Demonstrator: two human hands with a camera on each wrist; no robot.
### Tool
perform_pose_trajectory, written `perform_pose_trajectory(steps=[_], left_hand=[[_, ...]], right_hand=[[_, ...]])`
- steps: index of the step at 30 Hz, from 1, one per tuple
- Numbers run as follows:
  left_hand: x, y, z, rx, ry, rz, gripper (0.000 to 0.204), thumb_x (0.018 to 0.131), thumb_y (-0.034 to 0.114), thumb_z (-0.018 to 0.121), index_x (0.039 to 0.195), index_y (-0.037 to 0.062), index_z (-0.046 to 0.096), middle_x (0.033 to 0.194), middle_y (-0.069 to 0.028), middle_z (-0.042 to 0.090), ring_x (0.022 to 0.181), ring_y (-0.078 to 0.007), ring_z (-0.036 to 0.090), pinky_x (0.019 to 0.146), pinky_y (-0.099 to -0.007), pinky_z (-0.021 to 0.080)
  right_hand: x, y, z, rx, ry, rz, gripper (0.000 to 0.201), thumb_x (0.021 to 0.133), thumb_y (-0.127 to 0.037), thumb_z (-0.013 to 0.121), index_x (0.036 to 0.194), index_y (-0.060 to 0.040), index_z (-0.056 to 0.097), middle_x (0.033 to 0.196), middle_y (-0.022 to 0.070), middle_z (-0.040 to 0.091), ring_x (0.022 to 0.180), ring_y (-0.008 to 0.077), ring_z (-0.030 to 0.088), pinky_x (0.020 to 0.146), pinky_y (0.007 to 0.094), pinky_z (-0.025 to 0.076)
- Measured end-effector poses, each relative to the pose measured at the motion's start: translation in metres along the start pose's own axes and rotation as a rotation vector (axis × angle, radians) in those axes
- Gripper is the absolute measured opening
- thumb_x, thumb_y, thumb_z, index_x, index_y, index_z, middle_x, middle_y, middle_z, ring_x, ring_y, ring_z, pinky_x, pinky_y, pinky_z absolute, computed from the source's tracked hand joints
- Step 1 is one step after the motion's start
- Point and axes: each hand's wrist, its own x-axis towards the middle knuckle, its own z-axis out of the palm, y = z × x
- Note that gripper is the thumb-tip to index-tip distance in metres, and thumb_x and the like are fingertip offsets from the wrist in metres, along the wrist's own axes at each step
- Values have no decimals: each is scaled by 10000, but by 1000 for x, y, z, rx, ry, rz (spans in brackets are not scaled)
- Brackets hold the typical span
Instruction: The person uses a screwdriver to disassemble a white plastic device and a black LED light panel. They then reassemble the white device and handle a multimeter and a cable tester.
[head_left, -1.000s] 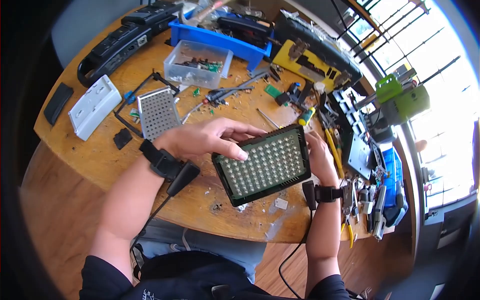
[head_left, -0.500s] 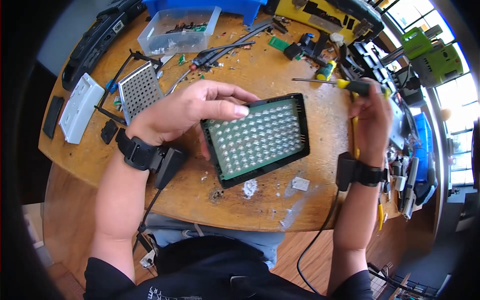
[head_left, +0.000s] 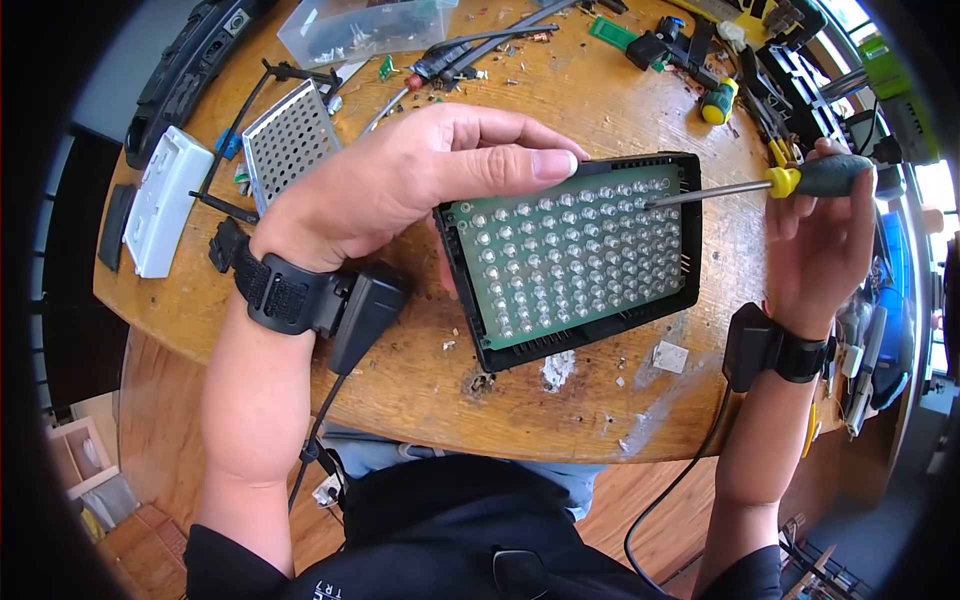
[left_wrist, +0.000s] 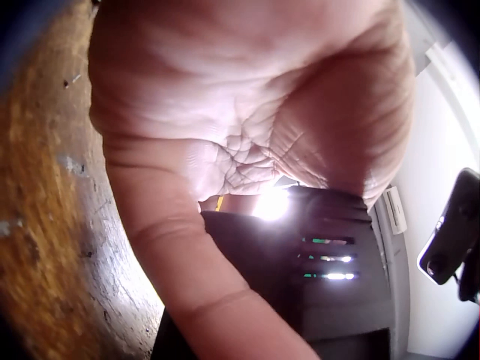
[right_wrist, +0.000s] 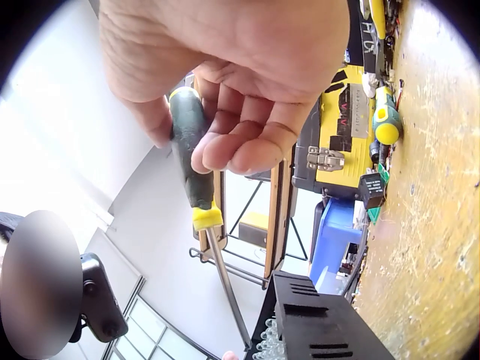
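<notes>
My left hand (head_left: 400, 185) grips a black-framed LED panel (head_left: 575, 255) by its upper left part, thumb on the front edge and fingers behind. The panel is tilted, its green board and rows of clear LEDs facing up at me. My right hand (head_left: 822, 235) holds a screwdriver (head_left: 815, 178) with a dark green and yellow handle; its tip is at the LEDs near the panel's upper right. In the right wrist view the fingers and thumb pinch the handle (right_wrist: 190, 150), and the shaft reaches down to the black housing (right_wrist: 322, 322). The left wrist view shows the left palm (left_wrist: 247, 97) against the slotted housing (left_wrist: 337, 262).
A perforated metal plate (head_left: 290, 140), a white plastic case (head_left: 165, 205) and a clear bin (head_left: 365, 30) lie at the left and back. Another screwdriver (head_left: 719, 101), cables and tools crowd the back right. Scraps dot the wooden table (head_left: 400, 400).
The right hand let go of the panel's right side, took up the screwdriver and brought its tip to the LEDs. The left hand still holds the panel, which appears larger and nearer.
</notes>
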Motion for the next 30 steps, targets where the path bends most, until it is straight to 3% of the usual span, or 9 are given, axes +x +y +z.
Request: perform_pose_trajectory(steps=[9,19,30], left_hand=[[1,-3,-2,2,-2,46,548,901,384,620,1266,-16,539,1129,-98,648,1008,-134,634,891,-250,491],[2,2,-7,43,76,140,563,905,381,617,1269,-37,519,1150,-126,637,1042,-148,629,919,-261,488],[2,0,-10,59,286,139,533,901,391,610,1260,1,548,1123,-75,649,1001,-111,622,901,-225,458]], right_hand=[[1,5,-11,165,-79,55,517,1026,-356,330,1231,89,494,716,94,561,568,182,519,533,274,404],[1,4,-6,160,-82,66,526,1019,-356,350,1241,102,485,710,98,553,568,190,514,529,280,405],[7,4,-10,-30,139,-64,434,1009,-304,397,1088,79,585,651,57,561,524,151,488,499,261,376]])
